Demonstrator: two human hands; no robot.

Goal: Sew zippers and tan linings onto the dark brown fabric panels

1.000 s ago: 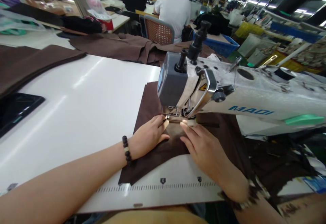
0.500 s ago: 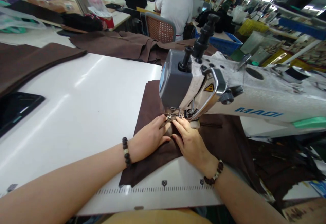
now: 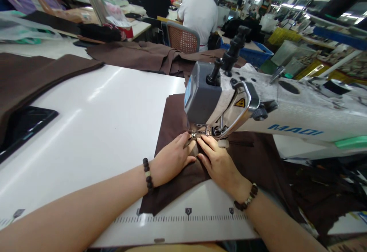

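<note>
A dark brown piece of fabric [image 3: 172,112] lies under the head of a sewing machine [image 3: 241,118] on the white table. Flat on the cloth, my left hand [image 3: 172,158] presses just left of the presser foot [image 3: 194,134], fingers stretched out. On the other side, my right hand [image 3: 220,165] rests open on the same cloth, its fingertips close by the foot. Both thumbs point toward each other with a small gap between them. The needle itself is too small to make out.
A stack of brown fabric [image 3: 43,74] lies at the left, partly over a dark glossy object [image 3: 28,126]. More brown cloth [image 3: 132,57] runs along the far table edge. A blue crate [image 3: 258,51], a chair [image 3: 182,38] and a seated person [image 3: 199,11] are beyond.
The whole view has shifted slightly, so everything sits a little lower and further right. Both hands keep the same place on the fabric by the presser foot.
</note>
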